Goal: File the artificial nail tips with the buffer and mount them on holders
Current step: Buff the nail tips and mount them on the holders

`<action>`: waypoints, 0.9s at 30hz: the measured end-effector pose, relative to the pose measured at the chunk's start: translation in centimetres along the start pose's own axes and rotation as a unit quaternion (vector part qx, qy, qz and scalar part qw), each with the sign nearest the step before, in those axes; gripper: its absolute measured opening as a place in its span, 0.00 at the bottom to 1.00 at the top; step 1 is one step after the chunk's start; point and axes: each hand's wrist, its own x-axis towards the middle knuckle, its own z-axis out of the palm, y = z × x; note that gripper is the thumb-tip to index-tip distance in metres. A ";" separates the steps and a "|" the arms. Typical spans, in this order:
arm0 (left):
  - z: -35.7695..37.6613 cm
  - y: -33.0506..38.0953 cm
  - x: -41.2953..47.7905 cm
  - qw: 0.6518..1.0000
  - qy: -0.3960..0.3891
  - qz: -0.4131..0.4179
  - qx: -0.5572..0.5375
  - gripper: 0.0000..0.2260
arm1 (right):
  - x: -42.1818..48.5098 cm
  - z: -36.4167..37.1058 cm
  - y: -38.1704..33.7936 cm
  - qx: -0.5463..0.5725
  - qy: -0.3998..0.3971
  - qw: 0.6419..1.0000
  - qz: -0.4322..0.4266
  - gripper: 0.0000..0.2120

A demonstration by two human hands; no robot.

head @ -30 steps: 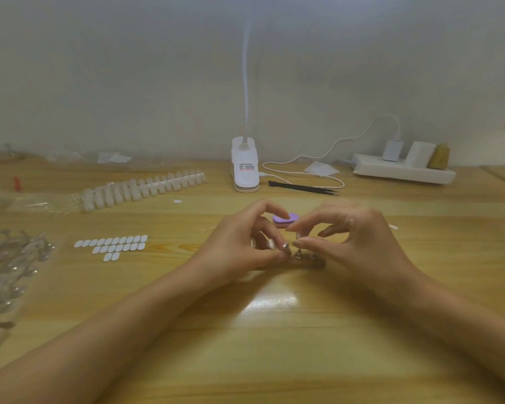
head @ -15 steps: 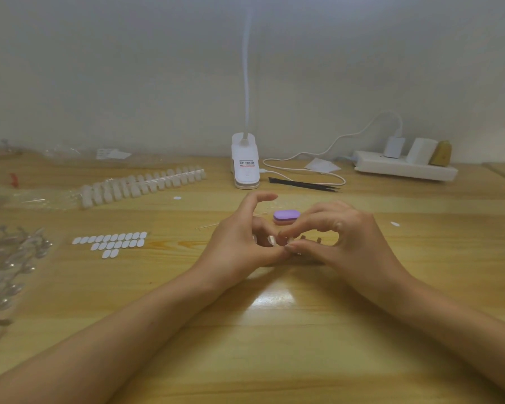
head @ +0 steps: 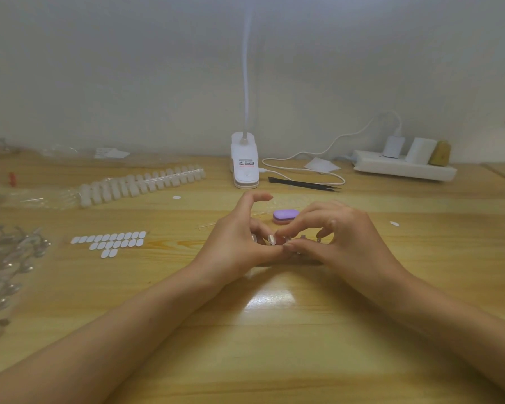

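My left hand and my right hand meet fingertip to fingertip low over the table's middle. My right thumb and forefinger pinch a small clear nail tip, mostly hidden. My left thumb and curled fingers hold the small holder beneath it, and the left forefinger is lifted. Two more clear holders stand under my right fingers. The purple buffer lies on the table just behind the hands, untouched.
A strip of white nail tips lies at the back left, with white adhesive tabs in front of it. A bag of clear holders is at the far left. Behind are a lamp base, black tweezers and a power strip.
Both hands have sunk slightly toward the table and closed tighter together. My left forefinger has lifted away, so the buffer behind now shows in full.
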 end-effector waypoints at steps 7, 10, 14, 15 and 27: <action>-0.1 -0.1 0.0 1.000 0.001 0.000 0.003 0.38 | -0.2 0.1 0.2 0.056 -0.011 0.998 0.023 0.06; -0.1 -0.1 -0.1 1.000 0.005 -0.003 0.005 0.39 | -0.2 0.2 0.2 0.060 -0.011 0.998 0.029 0.06; 0.0 0.0 -0.3 1.000 0.008 0.006 0.007 0.40 | 0.4 -0.6 0.3 0.227 -0.048 0.964 0.133 0.08; 0.0 0.0 -0.3 1.000 0.006 0.007 0.006 0.40 | 0.5 -0.6 0.4 0.259 -0.056 0.953 0.150 0.11; -2.1 1.1 0.7 0.993 -0.116 -0.018 0.028 0.40 | 1.3 -0.3 0.8 0.270 -0.091 0.943 0.173 0.13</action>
